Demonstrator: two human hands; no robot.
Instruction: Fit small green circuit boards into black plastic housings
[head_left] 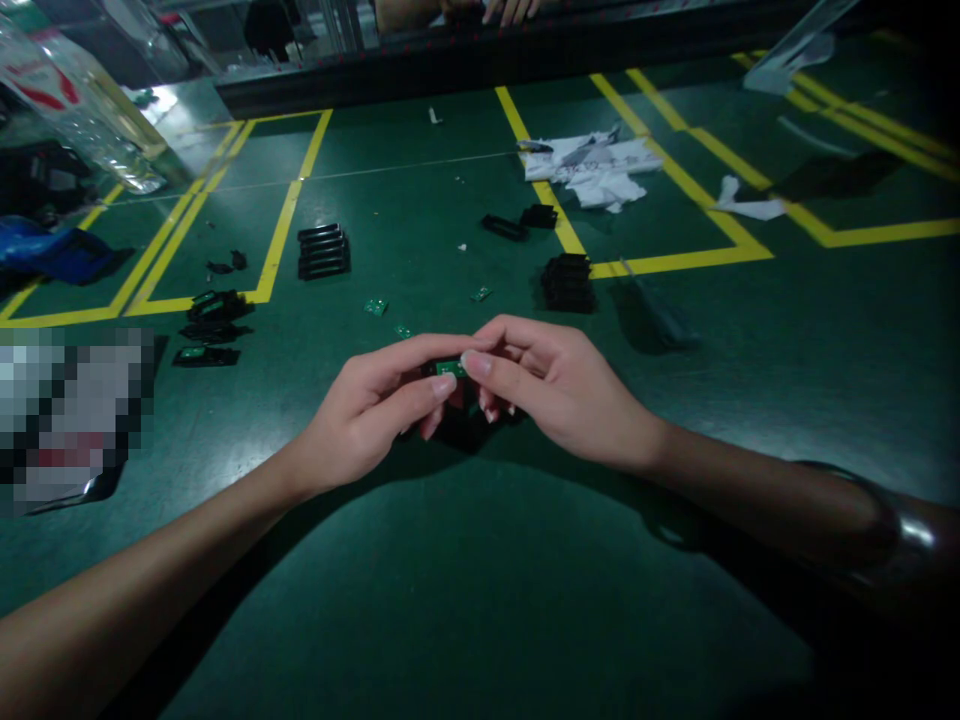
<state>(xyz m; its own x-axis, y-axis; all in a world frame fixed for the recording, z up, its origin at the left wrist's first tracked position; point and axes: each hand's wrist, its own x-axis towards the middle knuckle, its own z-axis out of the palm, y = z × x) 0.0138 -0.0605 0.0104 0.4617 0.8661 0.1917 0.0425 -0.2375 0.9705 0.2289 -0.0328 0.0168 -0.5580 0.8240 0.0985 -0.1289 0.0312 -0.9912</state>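
Observation:
Above the green table, my left hand (379, 405) and my right hand (551, 385) meet, both closed on a small green circuit board (451, 369). Their thumbs press at its near side while the index fingers curl over the far side. Fingers hide most of the board, and I cannot tell whether it sits in a black housing. Just beyond the hands lie loose circuit boards (376, 306). A stack of black plastic housings (568, 283) is past my right hand, and a row of black housings (323, 251) is farther left.
Left of the hands are black housings with green boards (206, 355), a blurred-out flat object (75, 420), a blue object (56, 250) and plastic bottles (82, 100). Crumpled white paper (600, 168) and a clear tool (660, 310) lie right. Another person's hand (514, 10) shows beyond a black rail (450, 68).

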